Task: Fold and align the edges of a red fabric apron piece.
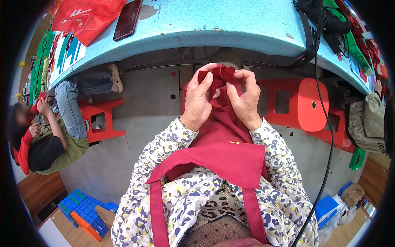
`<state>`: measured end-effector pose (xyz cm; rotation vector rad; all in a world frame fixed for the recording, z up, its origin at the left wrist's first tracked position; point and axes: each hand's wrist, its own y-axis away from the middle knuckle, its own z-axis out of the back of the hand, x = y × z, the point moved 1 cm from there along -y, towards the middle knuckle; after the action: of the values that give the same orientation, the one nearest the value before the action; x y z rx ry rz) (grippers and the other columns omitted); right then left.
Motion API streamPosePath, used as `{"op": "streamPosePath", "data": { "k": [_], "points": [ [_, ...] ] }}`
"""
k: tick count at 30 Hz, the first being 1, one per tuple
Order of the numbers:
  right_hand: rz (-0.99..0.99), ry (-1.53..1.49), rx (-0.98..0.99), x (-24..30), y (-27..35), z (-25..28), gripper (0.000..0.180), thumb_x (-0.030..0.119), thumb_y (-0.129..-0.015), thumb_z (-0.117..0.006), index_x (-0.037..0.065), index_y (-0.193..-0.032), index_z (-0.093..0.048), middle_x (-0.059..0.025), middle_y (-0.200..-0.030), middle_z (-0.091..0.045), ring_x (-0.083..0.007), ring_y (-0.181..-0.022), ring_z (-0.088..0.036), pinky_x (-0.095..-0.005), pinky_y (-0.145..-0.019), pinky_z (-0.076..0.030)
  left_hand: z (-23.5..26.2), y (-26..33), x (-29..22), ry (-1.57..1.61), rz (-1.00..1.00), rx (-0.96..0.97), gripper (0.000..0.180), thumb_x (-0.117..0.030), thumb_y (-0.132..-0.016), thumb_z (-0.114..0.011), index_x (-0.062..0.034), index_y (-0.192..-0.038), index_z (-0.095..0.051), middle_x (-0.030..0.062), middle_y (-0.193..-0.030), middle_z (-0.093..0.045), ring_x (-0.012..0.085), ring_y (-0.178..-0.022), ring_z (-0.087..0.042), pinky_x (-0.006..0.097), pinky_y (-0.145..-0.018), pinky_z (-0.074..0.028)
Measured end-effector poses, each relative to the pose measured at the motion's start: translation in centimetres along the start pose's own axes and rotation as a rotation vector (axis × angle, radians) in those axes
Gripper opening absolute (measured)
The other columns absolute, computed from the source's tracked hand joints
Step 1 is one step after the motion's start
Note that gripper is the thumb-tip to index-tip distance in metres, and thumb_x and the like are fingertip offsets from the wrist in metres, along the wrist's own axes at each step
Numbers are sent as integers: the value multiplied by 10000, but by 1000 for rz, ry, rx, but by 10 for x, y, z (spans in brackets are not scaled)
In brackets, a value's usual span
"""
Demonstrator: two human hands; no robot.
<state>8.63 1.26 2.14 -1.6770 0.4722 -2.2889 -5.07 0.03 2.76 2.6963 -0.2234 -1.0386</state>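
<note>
A small piece of dark red cloth, folded and ruffled, is held up in front of me between both hands. My left hand pinches its left side between thumb and fingers. At its right edge, my right hand grips it the same way, thumb toward the middle. The fingertips behind the cloth are partly hidden. Below my hands hangs my dark red apron, close in colour to the cloth, so the border between them is hard to make out.
Ahead lies a light blue table edge bearing a dark phone and a red plastic bag. A red stool stands at right; a black cable runs down beside me. A co-worker sits at left, blue crates behind.
</note>
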Motion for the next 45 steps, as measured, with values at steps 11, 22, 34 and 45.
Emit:
{"op": "streamPosePath", "data": {
  "k": [11,22,34,45],
  "points": [
    [-487,-509,93,6,-4,7,193,18,-866,-634,0,-1034,-541,-42,-1001,-565,-91,-895,-552,-230,-814,-450,1,-3,5,-527,-470,87,179,-151,-965,-544,-44,-1089,-616,-4,-1067,-599,91,-968,-568,235,-826,-468],
    [-171,-306,128,-2,-5,18,156,-43,-861,-611,-11,-1005,-560,-34,-968,-545,-70,-865,-508,-217,-801,-442,-8,4,3,-272,-49,-18,157,-66,-940,-553,-28,-1092,-574,4,-1096,-585,87,-950,-573,240,-848,-478],
    [-84,-375,64,5,-31,99,118,-40,-846,-605,-2,-954,-574,-31,-921,-533,-91,-777,-479,-218,-659,-403,-43,-9,22,-188,-333,322,228,-3,-866,-621,-42,-1083,-566,70,-1138,-574,146,-1034,-564,272,-926,-456],
    [178,-130,205,53,-44,129,107,12,-821,-643,9,-918,-599,-103,-888,-597,-195,-822,-599,-301,-724,-471,-70,-13,46,374,33,470,326,-217,-824,-703,-90,-1028,-484,57,-958,-477,159,-822,-526,266,-569,-487]
  ]
}}
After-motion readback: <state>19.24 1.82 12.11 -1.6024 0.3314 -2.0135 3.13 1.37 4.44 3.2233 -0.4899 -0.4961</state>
